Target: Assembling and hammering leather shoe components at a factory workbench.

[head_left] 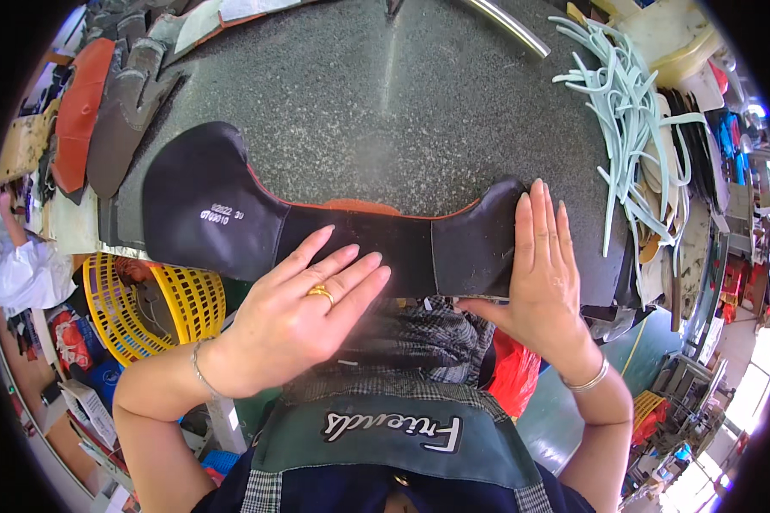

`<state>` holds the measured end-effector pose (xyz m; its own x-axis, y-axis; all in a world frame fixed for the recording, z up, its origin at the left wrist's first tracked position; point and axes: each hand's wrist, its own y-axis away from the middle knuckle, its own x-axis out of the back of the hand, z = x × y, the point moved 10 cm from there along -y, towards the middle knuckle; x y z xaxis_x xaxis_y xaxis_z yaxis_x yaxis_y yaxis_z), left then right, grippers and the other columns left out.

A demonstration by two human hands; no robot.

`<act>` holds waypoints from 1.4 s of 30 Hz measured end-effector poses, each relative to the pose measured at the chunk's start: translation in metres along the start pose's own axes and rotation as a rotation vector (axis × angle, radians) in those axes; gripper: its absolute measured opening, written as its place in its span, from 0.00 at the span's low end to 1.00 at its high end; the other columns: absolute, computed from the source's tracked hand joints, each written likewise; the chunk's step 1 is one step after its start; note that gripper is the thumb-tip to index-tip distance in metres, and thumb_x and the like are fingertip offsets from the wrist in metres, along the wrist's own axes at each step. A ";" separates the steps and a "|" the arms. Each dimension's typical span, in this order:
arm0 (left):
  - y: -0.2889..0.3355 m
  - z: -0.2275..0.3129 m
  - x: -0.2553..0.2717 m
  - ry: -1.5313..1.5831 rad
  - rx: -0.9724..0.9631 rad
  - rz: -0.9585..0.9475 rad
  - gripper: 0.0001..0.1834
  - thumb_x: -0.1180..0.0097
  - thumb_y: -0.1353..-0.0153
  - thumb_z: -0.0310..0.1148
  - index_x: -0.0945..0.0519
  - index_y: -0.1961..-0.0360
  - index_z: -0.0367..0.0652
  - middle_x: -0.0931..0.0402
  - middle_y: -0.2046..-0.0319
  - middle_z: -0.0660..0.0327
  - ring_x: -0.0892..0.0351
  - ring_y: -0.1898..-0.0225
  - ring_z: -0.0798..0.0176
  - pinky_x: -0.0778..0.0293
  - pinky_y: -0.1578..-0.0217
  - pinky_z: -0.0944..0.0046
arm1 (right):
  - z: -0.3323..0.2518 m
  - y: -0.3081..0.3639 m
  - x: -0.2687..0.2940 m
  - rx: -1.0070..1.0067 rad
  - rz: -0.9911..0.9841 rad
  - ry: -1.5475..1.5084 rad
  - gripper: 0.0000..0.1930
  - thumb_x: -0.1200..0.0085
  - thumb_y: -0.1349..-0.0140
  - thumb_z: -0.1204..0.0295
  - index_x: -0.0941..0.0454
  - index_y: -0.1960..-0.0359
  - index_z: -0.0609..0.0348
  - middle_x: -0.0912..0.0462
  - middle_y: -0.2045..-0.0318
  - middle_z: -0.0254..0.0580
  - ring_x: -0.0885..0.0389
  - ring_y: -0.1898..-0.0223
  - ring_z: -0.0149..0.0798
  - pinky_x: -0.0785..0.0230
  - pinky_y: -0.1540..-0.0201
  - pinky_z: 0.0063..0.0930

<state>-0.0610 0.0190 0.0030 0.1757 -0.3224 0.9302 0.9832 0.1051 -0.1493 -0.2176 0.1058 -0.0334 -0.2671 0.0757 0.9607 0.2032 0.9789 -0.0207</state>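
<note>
A dark shoe-upper piece [355, 244], seemingly leather with an orange-brown edge along its curved far side, lies flat across the near part of the grey stone work surface [385, 111]. Two seams divide it into a middle band and two wider ends, the left one bearing a white print. My left hand [304, 299] rests over the middle band, fingers stretched out and apart, a ring on one of them. Against the right end lies my right hand [541, 265], flat with its fingers straight and the thumb spread toward the near edge. Neither hand grips the piece.
Pale blue strips [620, 128] are heaped at the right, beside stacked cut pieces [693, 145]. At the far left lie brown and red leather pieces [81, 111]. A metal bar [513, 30] reaches over the far side. Below the left edge stands a yellow basket [201, 299].
</note>
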 end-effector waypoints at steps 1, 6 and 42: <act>0.000 -0.005 0.006 0.084 -0.021 0.058 0.20 0.40 0.52 0.22 0.16 0.54 0.36 0.18 0.52 0.52 0.17 0.51 0.52 0.27 0.41 0.47 | 0.000 -0.002 0.001 -0.026 0.043 -0.028 0.64 0.22 0.68 0.52 0.46 0.31 0.73 0.43 0.29 0.63 0.45 0.27 0.56 0.55 0.25 0.48; 0.004 -0.065 0.056 0.914 0.274 0.485 0.12 0.37 0.45 0.13 0.20 0.59 0.33 0.18 0.59 0.56 0.18 0.58 0.66 0.22 0.54 0.66 | 0.044 0.000 0.068 -0.279 0.596 -0.821 0.39 0.38 0.41 0.81 0.44 0.30 0.69 0.38 0.30 0.55 0.40 0.28 0.46 0.50 0.27 0.40; 0.036 -0.091 -0.001 0.038 0.353 0.011 0.45 0.32 0.54 0.56 0.29 0.33 0.61 0.43 0.29 0.54 0.41 0.30 0.44 0.49 0.31 0.38 | -0.043 -0.134 -0.013 0.260 -0.082 0.098 0.60 0.37 0.51 0.39 0.49 0.30 0.77 0.46 0.29 0.66 0.52 0.25 0.58 0.63 0.24 0.50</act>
<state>-0.0215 -0.0623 -0.0338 0.1943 -0.3532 0.9151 0.9045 0.4255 -0.0278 -0.2009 -0.0350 -0.0310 -0.1780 -0.0120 0.9839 -0.0674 0.9977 0.0000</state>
